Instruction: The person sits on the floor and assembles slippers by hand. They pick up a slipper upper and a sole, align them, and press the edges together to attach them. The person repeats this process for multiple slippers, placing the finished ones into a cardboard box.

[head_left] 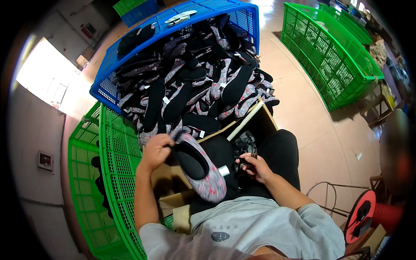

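Jutting from floral slipper (pixel 209 189), white label (pixel 224 170)

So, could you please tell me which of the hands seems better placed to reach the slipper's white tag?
Probably the right hand: the white tag sticks out toward that side, while the left hand grips the slipper at its heel.

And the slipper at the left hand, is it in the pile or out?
Out: the left hand holds the slipper by one end over the lap.
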Motion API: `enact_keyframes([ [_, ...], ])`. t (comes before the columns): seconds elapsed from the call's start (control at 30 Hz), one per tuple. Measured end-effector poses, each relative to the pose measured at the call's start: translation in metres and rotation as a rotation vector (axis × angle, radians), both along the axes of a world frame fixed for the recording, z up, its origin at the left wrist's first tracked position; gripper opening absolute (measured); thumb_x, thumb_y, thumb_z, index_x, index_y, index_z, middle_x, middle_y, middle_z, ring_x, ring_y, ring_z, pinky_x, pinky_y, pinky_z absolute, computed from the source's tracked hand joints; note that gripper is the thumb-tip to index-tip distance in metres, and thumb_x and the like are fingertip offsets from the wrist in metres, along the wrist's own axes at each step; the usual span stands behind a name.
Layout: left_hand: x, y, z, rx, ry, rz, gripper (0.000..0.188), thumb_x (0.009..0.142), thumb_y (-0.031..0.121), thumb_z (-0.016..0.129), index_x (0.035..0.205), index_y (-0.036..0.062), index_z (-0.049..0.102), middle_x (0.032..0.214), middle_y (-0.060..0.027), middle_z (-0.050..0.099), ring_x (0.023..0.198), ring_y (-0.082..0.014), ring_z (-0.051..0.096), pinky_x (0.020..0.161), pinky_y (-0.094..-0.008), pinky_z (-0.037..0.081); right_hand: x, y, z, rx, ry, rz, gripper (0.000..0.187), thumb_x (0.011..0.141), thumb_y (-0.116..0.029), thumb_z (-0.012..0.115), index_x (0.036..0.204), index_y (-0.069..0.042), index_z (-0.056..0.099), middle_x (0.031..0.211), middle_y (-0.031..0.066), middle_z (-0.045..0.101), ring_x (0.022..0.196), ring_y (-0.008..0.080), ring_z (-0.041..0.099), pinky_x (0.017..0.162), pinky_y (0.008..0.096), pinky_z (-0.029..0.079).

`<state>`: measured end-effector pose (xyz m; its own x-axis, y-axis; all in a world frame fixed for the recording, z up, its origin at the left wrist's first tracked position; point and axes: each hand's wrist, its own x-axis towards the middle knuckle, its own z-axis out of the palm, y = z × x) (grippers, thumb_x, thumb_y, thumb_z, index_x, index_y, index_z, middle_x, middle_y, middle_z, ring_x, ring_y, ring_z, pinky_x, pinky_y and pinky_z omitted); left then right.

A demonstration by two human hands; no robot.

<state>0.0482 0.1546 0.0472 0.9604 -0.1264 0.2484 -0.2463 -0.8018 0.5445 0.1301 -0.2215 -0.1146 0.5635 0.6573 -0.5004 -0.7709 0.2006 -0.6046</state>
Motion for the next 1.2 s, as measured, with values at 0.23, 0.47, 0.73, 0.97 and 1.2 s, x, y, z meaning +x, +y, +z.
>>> enact_keyframes([
  [0.23,0.044,-0.097,-0.061,-0.082,0.113,-0.406,0.014,0.068,0.009,0.053,0.079,0.0029,0.058,0.079,-0.0122,0.057,0.080,-0.0328,0.057,0.075,-0.0426,0.047,-0.008,0.004,0.012,-0.042,-0.136,0.066,0.027,0.095,-0.024,0.060,0.118,-0.010,0.063,0.101,0.0076,0.070,0.063,0.0060,0.054,0.046,0.0185,0.030],
  [0.47,0.039,-0.142,-0.079,-0.133,0.149,-0.155,0.021,0.072,0.011,0.061,0.092,0.0046,0.059,0.094,-0.0136,0.059,0.093,-0.0331,0.057,0.086,-0.0393,0.046,-0.003,0.000,-0.006,-0.087,-0.147,-0.049,0.029,0.091,-0.031,0.070,0.112,-0.014,0.059,0.087,-0.0029,0.062,0.074,0.0057,0.060,0.047,0.0183,0.030],
  [0.73,0.031,-0.128,-0.106,-0.672,0.439,0.101,0.032,0.084,0.002,0.059,0.116,0.0027,0.055,0.094,-0.0020,0.058,0.086,-0.0101,0.055,0.081,-0.0241,0.045,-0.010,0.022,0.005,-0.161,-0.239,-0.065,0.034,0.087,-0.019,0.075,0.111,-0.006,0.055,0.090,0.0020,0.062,0.082,0.0111,0.059,0.074,0.0272,0.049],
  [0.97,0.039,-0.129,-0.122,-1.160,0.557,0.097,0.024,0.088,0.004,0.057,0.112,0.0023,0.057,0.094,0.0030,0.057,0.088,-0.0040,0.053,0.081,-0.0192,0.043,-0.021,0.034,-0.018,-0.205,-0.262,-0.044,0.034,0.085,-0.021,0.077,0.108,-0.009,0.056,0.091,0.0020,0.062,0.079,0.0108,0.057,0.064,0.0251,0.048],
  [1.2,0.038,-0.114,-0.139,-1.404,0.629,0.087,0.019,0.087,0.001,0.058,0.105,0.0042,0.057,0.087,0.0021,0.059,0.077,-0.0047,0.055,0.073,-0.0185,0.045,-0.037,0.030,0.000,-0.187,-0.158,0.130,0.035,0.083,-0.024,0.080,0.105,-0.010,0.056,0.087,-0.0003,0.063,0.072,0.0088,0.058,0.054,0.0213,0.040],
])
